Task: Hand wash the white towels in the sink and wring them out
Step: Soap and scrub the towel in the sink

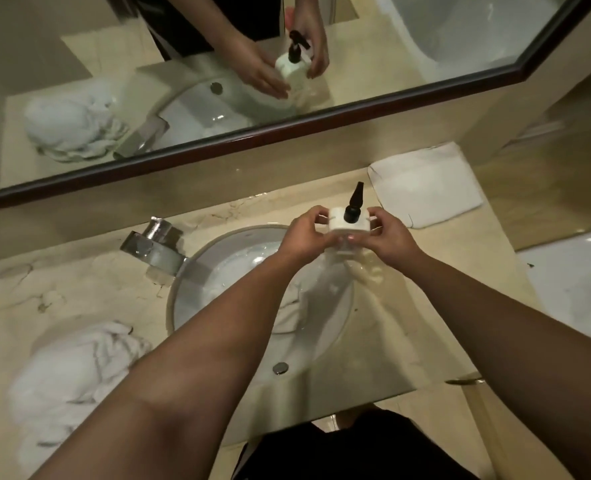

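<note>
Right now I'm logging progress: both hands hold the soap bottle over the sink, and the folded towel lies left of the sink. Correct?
Not quite. In the head view both hands do hold the soap bottle, but the folded towel lies right of the sink.

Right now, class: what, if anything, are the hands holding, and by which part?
Both hands hold the soap bottle by its white body: the left hand on its left side, the right hand on its right. The black pump is untouched.
</note>
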Tool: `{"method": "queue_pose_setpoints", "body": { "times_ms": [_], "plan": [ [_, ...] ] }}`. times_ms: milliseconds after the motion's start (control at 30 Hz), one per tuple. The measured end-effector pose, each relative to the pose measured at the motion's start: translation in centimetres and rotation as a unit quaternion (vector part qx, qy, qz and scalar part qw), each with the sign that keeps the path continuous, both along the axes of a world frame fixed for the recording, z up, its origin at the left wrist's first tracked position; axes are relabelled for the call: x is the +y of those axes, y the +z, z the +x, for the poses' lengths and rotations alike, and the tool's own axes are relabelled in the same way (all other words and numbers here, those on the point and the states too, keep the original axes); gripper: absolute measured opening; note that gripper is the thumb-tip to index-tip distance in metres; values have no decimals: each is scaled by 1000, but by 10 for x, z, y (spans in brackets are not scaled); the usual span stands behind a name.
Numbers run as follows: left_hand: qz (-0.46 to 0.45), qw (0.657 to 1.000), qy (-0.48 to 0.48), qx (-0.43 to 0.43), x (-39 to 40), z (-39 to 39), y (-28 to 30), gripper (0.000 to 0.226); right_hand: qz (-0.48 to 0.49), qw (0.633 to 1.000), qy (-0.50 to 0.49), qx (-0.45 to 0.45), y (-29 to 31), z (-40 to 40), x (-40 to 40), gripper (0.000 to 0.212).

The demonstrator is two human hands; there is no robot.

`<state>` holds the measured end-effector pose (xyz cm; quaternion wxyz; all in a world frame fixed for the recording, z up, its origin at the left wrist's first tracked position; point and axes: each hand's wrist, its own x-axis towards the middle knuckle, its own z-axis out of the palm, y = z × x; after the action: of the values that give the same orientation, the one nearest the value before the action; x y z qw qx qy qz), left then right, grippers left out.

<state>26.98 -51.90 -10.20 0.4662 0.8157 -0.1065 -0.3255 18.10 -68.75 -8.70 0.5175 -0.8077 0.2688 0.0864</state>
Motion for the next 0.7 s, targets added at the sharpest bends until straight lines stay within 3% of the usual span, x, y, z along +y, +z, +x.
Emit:
{"method": "queue_pose_setpoints", "body": {
  "times_ms": [367,600,700],
  "plan": [
    [44,997,58,-16,-47,14,-59,50,-38,998,29,37,-46,37,-42,50],
    [3,997,75,6,-50,14,-71,54,-19,999,16,34,-53,42,-47,48],
    [-3,997,64,33,-47,13,-64,67,5,999,-17,49,-55,37,-46,70]
  ]
}}
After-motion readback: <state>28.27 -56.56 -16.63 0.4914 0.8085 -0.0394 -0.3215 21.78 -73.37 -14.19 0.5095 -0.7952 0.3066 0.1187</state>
